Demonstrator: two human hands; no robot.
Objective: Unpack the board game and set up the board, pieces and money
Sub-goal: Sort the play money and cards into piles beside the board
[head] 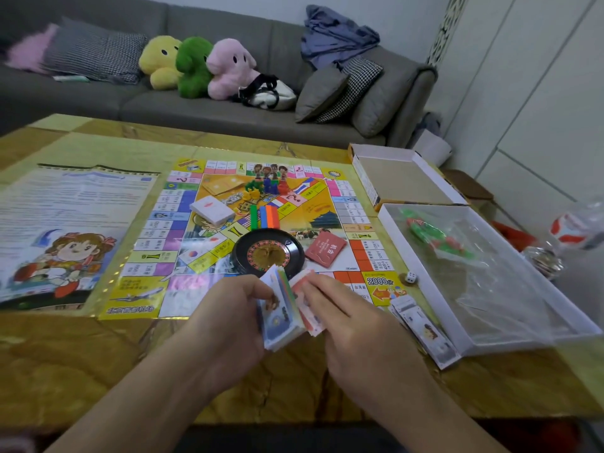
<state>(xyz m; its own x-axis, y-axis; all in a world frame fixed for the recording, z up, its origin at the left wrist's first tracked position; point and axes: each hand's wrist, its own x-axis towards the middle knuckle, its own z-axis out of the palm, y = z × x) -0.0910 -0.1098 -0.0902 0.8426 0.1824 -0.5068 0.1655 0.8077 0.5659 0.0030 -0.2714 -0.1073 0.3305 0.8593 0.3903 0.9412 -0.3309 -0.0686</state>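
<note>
The left hand (238, 308) holds a thick stack of play money (281, 317), with its fingers curled round the near end. The right hand (340, 317) pinches some red notes (309, 317) at the right side of the stack. Both hands are low over the near edge of the board (327, 194), just above the worktop (98, 354).

The board lies flat and open in the middle of the worktop. On it sits a black wheel (268, 251), close to the hands. A red card pack (325, 248) lies just right of the wheel. A white card pack (212, 209) lies on the left part of the board. Some bright sticks (264, 216) lie between the white pack and the wheel. Small coloured pieces (266, 186) stand near the far side of the board.

A white die (411, 277) sits beside the board's right near corner. More notes (425, 331) lie on the worktop right of the hands. Next to them is the open box (555, 308), with a clear bag (438, 237) of red and green bits inside. The box lid (405, 178) lies behind it. A big rule sheet (65, 230) lies left of the board.
</note>
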